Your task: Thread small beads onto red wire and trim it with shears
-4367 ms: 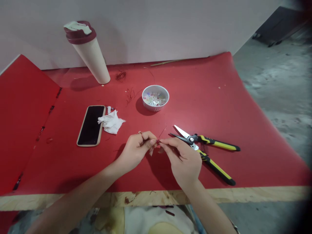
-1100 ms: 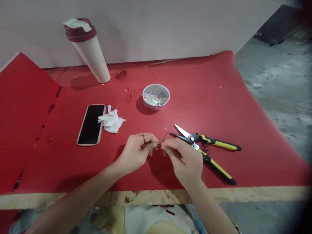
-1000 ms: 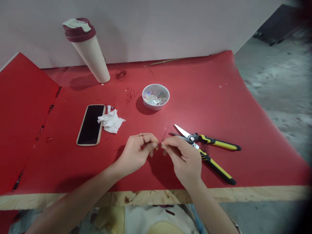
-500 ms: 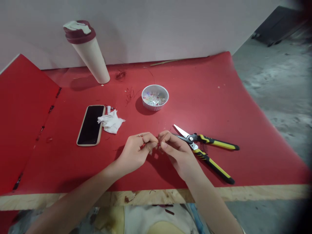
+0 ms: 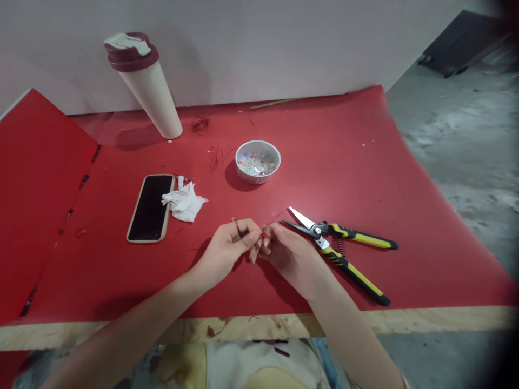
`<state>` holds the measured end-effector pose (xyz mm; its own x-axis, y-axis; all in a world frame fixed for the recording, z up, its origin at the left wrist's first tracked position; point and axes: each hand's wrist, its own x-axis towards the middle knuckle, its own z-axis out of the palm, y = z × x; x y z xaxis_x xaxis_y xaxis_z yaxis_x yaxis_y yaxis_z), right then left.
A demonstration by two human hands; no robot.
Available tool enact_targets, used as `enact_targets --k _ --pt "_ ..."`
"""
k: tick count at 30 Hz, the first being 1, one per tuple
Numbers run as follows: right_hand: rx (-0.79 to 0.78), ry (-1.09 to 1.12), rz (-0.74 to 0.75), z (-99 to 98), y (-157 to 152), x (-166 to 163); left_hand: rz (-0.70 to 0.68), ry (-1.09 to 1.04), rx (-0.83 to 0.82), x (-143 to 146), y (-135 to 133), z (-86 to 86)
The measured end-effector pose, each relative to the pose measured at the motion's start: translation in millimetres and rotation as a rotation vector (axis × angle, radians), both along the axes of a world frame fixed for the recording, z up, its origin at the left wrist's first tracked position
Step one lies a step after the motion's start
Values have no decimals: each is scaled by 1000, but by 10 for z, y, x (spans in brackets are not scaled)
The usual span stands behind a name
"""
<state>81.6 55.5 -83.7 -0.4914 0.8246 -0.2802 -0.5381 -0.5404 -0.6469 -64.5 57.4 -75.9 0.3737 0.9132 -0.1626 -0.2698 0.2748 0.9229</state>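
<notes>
My left hand [image 5: 229,246] pinches a small red bead [image 5: 263,235] between thumb and forefinger. Thin dark red wire is looped around a finger of that hand. Opposite it, my right hand [image 5: 294,256] is closed close against the bead, with a thin wire [image 5: 277,215] rising from its fingertips; its lower fingers are partly hidden. Just to the right of that hand lie scissors [image 5: 318,230] with yellow and black handles, blades apart. Beyond both hands stands a small perforated metal bowl [image 5: 258,177] with pale and coloured beads inside.
A phone [image 5: 151,209] lies on the left, beside a crumpled white tissue [image 5: 185,202]. Farther back are a tilted-looking tumbler [image 5: 152,97] and a tangle of red wire [image 5: 200,125]. The red-covered table [image 5: 405,259] ends at a bare wooden front edge [image 5: 170,330].
The right hand has turned and its fingers have shifted, baring the red bead and a wire end above it. The left hand stays nearly in place, still pinching.
</notes>
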Motion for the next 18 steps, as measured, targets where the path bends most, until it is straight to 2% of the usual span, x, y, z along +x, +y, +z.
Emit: enact_targets --k 12,18 --pt "-82 -37 3 -27 17 -3 26 -331 -370 -12 53 -57" --pt "-78 -42 38 -81 24 -8 -20 -344 -375 -6 31 -58"
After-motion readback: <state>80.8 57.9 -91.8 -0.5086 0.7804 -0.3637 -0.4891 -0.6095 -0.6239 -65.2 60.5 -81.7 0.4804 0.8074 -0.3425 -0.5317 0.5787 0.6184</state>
